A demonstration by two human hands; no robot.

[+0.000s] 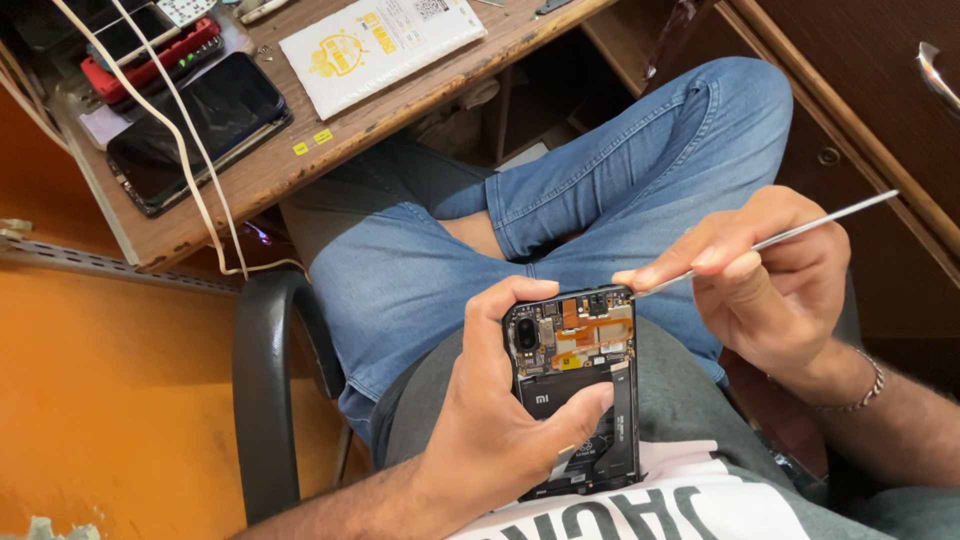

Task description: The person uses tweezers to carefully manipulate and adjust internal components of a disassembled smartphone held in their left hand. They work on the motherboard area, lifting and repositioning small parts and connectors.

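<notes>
My left hand grips an opened smartphone with its back cover off, so the black battery, camera module and orange flex cables show. The thumb lies across the battery. My right hand pinches a thin metal pry tool, and its tip touches the phone's upper right corner. The phone is held over my lap, above blue jeans and a grey shirt.
A wooden desk at the top carries a white padded envelope, a dark phone, a red-cased phone and white cables. A black chair armrest is on the left, above an orange floor. Dark wooden drawers are on the right.
</notes>
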